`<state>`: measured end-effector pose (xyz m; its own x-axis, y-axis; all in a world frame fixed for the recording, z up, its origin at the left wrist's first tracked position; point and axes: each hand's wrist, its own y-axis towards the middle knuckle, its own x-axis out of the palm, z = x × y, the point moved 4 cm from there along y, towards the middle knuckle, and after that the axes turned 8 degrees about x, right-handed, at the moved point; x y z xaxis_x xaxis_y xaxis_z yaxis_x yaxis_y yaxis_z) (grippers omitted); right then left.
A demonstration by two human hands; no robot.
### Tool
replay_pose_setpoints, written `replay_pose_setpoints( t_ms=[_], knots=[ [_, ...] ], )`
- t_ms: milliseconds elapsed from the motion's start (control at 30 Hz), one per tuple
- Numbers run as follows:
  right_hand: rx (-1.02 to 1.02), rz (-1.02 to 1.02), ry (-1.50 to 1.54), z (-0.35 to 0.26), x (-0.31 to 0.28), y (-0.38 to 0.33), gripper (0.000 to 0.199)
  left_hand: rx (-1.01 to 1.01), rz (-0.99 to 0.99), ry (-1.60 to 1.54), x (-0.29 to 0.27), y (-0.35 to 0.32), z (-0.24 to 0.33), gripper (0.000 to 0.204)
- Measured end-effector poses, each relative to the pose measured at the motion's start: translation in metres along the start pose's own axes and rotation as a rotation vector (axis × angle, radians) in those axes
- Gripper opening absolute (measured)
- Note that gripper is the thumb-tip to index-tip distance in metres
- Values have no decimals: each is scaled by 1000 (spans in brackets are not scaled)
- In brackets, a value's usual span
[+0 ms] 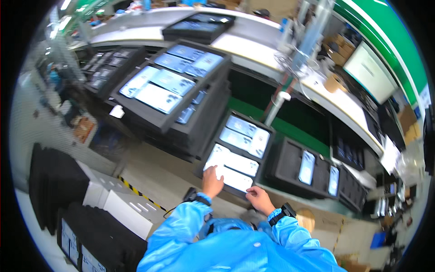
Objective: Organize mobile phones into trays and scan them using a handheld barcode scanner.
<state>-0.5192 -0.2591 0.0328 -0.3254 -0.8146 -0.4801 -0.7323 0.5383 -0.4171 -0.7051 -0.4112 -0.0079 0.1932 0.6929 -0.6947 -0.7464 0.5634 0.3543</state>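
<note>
A black foam tray [268, 152] lies in front of me, with several flat, glossy, phone-like panels [236, 163] in its compartments. My left hand [212, 182] is at the near left of the tray, its fingers slightly apart and its tips by the corner of a bright panel [218, 155]. At the near right corner, my right hand [259, 199] has thumb and fingers drawn together on the tray's edge. Another bright panel [238, 180] lies between the hands. Glare hides the panels' details.
Stacked black trays [158, 122] holding similar panels stand to the left. On the right is a black tray [287, 161] with two phone-like panels. A metal post [297, 68] rises beside the white bench [253, 45]. White boxes [127, 208] and more black trays [102, 226] sit at lower left.
</note>
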Motion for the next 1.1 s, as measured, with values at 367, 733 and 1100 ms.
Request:
replay_pose_setpoints(
  t_ms=[367, 733, 1100],
  knots=[
    [-393, 101, -765, -30, 44, 169, 73, -328, -199, 197, 28, 53, -10, 24],
    [-643, 68, -678, -82, 21, 165, 32, -847, 389, -1229, -36, -82, 75, 21],
    [-49, 140, 1200, -5, -219, 32, 45, -730, 133, -1258, 6, -6, 143, 24]
  ],
)
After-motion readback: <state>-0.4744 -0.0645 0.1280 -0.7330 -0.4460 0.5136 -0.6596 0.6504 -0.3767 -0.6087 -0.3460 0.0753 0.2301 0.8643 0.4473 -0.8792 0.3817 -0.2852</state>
